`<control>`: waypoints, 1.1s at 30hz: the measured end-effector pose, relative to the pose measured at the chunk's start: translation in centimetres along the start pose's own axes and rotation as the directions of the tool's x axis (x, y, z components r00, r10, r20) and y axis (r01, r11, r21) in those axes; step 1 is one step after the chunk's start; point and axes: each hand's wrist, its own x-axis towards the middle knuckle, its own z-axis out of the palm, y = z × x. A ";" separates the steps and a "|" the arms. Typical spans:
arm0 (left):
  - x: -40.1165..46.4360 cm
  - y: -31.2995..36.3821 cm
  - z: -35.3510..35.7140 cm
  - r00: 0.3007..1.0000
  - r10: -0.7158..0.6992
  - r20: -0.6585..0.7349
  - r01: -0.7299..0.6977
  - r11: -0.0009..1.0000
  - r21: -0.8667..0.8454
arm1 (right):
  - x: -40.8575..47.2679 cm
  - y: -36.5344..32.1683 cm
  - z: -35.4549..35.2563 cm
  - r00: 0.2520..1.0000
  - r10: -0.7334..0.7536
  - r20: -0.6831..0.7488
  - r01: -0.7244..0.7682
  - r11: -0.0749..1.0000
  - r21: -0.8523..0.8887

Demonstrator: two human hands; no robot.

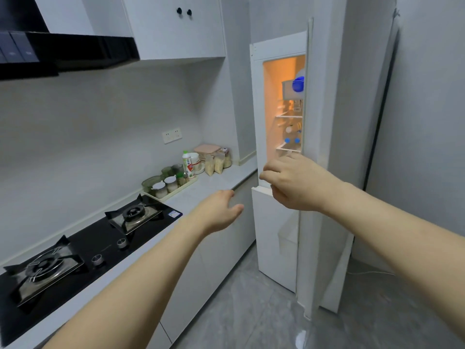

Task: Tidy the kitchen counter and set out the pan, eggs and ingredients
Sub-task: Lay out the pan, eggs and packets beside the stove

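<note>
A tall white fridge [276, 235] stands at the end of the counter [221, 180]. Its upper door [308, 96] is partly open, and the lit inside shows shelves [289, 117], blue-capped bottles [292, 140] and a blue round item [298, 84] in the door rack. My right hand [292, 182] hovers at the bottom of that opening, fingers loosely curled, with nothing visible in it. Stretched out above the counter's front edge, my left hand [221, 210] has relaxed, empty fingers. No pan or eggs are in view.
A black two-burner gas hob [88, 245] fills the counter's near left. Behind it sit a tray of jars [171, 195], a white green-capped bottle [187, 165], grain bags [216, 163] and a pink-lidded box [206, 149]. A range hood [63, 51] and wall cabinet [176, 28] hang overhead.
</note>
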 end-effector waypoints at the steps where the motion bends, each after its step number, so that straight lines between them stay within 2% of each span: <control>1: 0.0 0.8 0.4 0.999 0.013 0.030 -0.013 1.000 0.018 | -0.3 0.3 0.1 0.999 -0.028 -0.030 0.028 1.000 -0.008; 6: -0.5 2.6 1.7 0.989 0.019 0.146 -0.028 0.998 0.063 | -0.5 1.0 0.4 0.978 -0.145 -0.151 0.149 0.989 0.010; 12: -0.8 2.2 1.8 0.987 -0.011 0.158 0.004 0.999 0.043 | 1.1 0.4 1.0 0.958 -0.179 -0.224 0.207 0.972 0.111; 19: 0.2 1.6 3.5 0.990 -0.010 0.142 0.023 0.996 -0.088 | 4.5 -0.2 2.0 0.909 -0.267 -0.320 0.307 0.948 0.080; 22: 1.0 1.7 4.8 0.989 0.016 0.146 0.013 0.981 -0.195 | 5.4 -0.2 2.6 0.868 -0.308 -0.390 0.333 0.943 -0.003; 26: 3.0 1.9 6.1 0.994 0.074 0.079 -0.047 0.955 -0.294 | 5.1 1.4 4.1 0.815 -0.364 -0.450 0.353 0.929 -0.112; 31: 6.0 1.9 6.6 0.987 0.107 -0.116 -0.144 0.917 -0.372 | 4.7 4.9 5.9 0.844 -0.355 -0.402 0.272 0.929 -0.250; 33: 6.9 1.2 6.8 0.984 0.103 -0.146 -0.152 0.912 -0.382 | 5.3 5.5 6.8 0.845 -0.348 -0.407 0.250 0.929 -0.274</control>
